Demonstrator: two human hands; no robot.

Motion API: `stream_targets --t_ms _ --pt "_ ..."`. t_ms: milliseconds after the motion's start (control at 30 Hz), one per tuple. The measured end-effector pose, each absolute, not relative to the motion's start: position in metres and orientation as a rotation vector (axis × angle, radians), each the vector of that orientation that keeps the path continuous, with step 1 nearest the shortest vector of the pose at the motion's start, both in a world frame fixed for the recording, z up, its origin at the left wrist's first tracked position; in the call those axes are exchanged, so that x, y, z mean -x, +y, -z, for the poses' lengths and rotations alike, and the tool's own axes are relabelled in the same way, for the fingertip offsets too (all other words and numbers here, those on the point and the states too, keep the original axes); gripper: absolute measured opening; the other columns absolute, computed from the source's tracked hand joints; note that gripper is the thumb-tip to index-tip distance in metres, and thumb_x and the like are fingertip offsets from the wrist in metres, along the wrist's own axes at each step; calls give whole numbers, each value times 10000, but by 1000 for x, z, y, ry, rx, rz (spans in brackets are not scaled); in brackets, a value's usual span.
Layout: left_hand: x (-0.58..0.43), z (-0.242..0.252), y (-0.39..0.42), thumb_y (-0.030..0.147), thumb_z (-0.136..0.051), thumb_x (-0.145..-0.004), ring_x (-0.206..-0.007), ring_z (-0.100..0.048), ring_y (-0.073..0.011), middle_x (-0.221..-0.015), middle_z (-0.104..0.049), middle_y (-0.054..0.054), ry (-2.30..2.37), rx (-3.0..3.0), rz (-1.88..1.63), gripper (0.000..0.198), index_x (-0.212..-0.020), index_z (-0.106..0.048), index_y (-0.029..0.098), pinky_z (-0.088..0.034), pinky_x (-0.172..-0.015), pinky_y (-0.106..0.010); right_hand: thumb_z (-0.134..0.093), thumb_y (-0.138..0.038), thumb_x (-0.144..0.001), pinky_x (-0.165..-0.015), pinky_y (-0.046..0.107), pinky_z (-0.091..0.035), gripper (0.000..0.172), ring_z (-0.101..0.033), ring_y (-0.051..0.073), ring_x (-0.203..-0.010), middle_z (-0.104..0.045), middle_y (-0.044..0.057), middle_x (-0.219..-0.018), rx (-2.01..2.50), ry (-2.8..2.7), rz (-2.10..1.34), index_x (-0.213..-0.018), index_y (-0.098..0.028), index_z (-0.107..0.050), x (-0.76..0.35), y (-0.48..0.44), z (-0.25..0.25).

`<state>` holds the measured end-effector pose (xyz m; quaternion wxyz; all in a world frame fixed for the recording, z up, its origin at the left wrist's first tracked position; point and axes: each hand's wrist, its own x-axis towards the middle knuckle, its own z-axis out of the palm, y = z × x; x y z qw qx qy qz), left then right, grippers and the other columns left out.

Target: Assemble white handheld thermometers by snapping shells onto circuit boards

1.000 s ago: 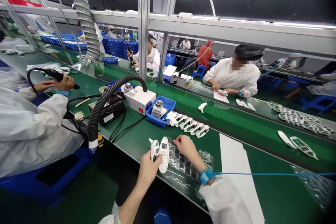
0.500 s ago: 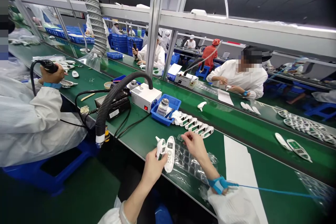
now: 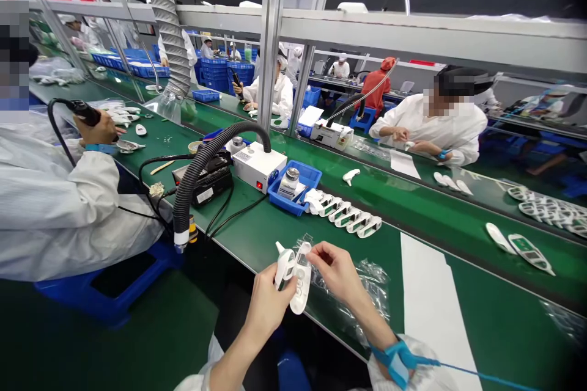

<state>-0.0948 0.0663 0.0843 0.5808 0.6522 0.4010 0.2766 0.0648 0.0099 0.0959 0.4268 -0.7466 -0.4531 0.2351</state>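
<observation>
My left hand (image 3: pixel 269 300) is closed on two white plastic housing parts, side by side. One is a housing half with a pointed tip (image 3: pixel 285 261); the other is a long oval cover (image 3: pixel 301 294) with a window opening and several button holes. At the top of that cover, my right hand (image 3: pixel 335 270) pinches a small clear plastic piece (image 3: pixel 304 256) against or just over the window; exact contact cannot be made out. Below my right forearm lies a clear plastic blister sheet (image 3: pixel 373 293), partly hidden. A blue strap (image 3: pixel 395 359) circles my right wrist.
A row of white housings (image 3: pixel 351 218) stands past my hands, beside a blue bin (image 3: pixel 296 186) holding a bottle. A black hose (image 3: pixel 183 201) arches from a white box (image 3: pixel 259 166). White paper (image 3: pixel 431 299) lies right. Co-workers sit left and across the green belt (image 3: pixel 426 226).
My right hand has moved from above the blister sheet leftward to the cover's window, bringing the small clear piece along. My left hand still holds both housing parts. The view has shifted slightly.
</observation>
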Motion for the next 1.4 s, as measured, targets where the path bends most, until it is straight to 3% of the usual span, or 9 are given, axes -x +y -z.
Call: stream_targets --t_ms 300,700,800,933,1067,1133,1233,1300,1400 --pt "93 -83 62 308 -607 -779 -712 -585 -167 -770 -680 -38 946 -1571 -602 179 -819 -663 143 -424 -641 -220 -576 -382 -825 -539 216 -327 259 -440 114 -557 -542 1 -616 1891 -1134 -530 -681 -168 -560 -61 4 -92" --pt "105 -78 58 291 -590 -801 -711 -557 -138 -770 -643 -20 929 -1612 -644 141 -792 -617 153 -433 -664 -205 -620 -343 -805 -525 194 -398 266 -479 98 -556 -495 -49 -644 1700 -973 -710 -814 -207 -391 -37 0 -88" --pt "117 -77 58 303 -594 -809 -707 -545 -129 -763 -644 -13 936 -1504 -693 157 -807 -624 150 -435 -654 -196 -685 -421 -763 -499 205 -424 370 -491 104 -510 -514 -59 -600 1532 -801 -940 -910 -204 -423 -18 4 -85" --pt "138 -70 60 362 -658 -777 -656 -509 -105 -718 -619 3 985 -1346 -756 226 -837 -640 144 -424 -600 -179 -723 -484 -736 -619 219 -480 428 -584 130 -667 -647 54 -797 1365 -732 -1195 -912 -123 -577 13 13 -73" --pt "167 -47 82 443 -783 -641 -496 -491 -82 -622 -583 18 983 -984 -835 451 -917 -642 116 -394 -452 -177 -677 -537 -776 -574 207 -485 470 -575 113 -622 -632 49 -760 1317 -643 -1305 -934 -100 -609 41 28 -56" --pt "186 -33 103 589 -709 -665 -423 -463 -65 -599 -564 24 1024 -807 -930 572 -960 -614 108 -338 -385 -167 -683 -556 -762 -472 189 -460 518 -560 100 -557 -618 35 -765 1255 -618 -1377 -1012 -115 -581 53 39 -49" --pt "212 -16 137 760 -429 -758 -386 -431 -47 -580 -528 35 1091 -631 -1067 667 -921 -566 129 -295 -365 -154 -683 -601 -737 -321 126 -308 622 -473 54 -432 -599 14 -741 1174 -599 -1485 -1116 -135 -526 74 62 -39" --pt "225 -9 154 783 -435 -733 -392 -444 -55 -561 -506 42 1098 -555 -1095 668 -846 -554 136 -307 -365 -160 -661 -664 -715 -289 103 -225 682 -414 34 -379 -582 2 -665 1184 -538 -1549 -1105 -121 -525 90 81 -33" --pt "238 -6 164 771 -515 -693 -403 -468 -76 -530 -493 41 1110 -500 -1101 653 -792 -574 129 -319 -358 -170 -616 -750 -675 -267 110 -201 735 -405 43 -335 -579 19 -581 1199 -464 -1643 -993 -88 -564 120 117 -24"
